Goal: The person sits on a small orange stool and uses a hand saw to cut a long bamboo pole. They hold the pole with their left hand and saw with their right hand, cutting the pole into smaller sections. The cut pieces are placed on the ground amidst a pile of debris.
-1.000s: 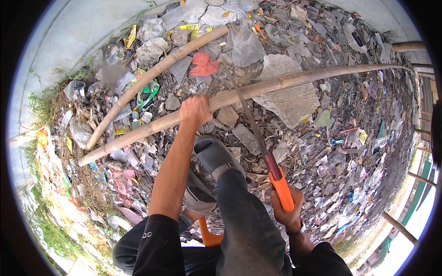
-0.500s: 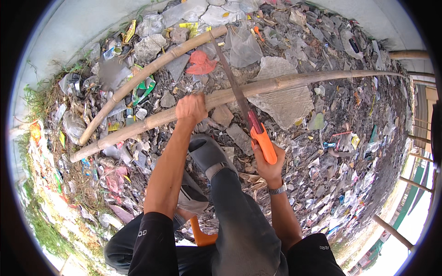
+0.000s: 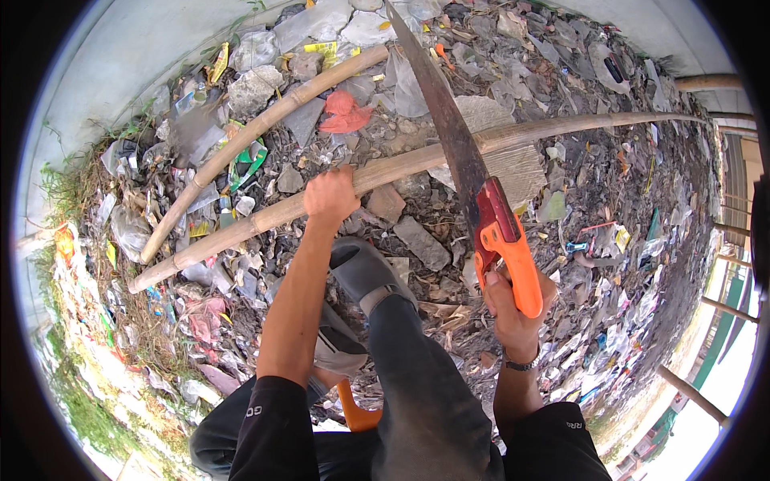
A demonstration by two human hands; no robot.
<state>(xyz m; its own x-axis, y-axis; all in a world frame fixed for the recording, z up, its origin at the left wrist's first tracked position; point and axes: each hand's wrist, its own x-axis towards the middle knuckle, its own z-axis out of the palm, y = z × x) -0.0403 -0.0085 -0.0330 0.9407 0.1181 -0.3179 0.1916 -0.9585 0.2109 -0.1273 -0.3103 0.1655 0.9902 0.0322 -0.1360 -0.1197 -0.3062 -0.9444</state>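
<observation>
My left hand (image 3: pixel 331 195) is closed round a long bamboo pole (image 3: pixel 417 160), which runs from the lower left to the far right. In my right hand (image 3: pixel 517 317) is the orange handle of a hand saw (image 3: pixel 461 144). The saw's dark, rusty blade points up and away, passing over the pole to the right of my left hand; whether it touches the pole I cannot tell. A shorter bamboo piece (image 3: pixel 265 120) lies beyond the pole, slanting from lower left to upper right.
Litter, stones and plastic scraps cover the ground. A flat concrete slab (image 3: pixel 521 172) lies under the pole. My grey shoe (image 3: pixel 361 268) stands just on the near side of it. A pale wall (image 3: pixel 96 88) curves along the far left, and wooden posts (image 3: pixel 694 397) stand at the right.
My right hand has moved right and come up with the saw, whose flat side now shows more broadly and nearer. The left hand keeps its hold on the bamboo pole.
</observation>
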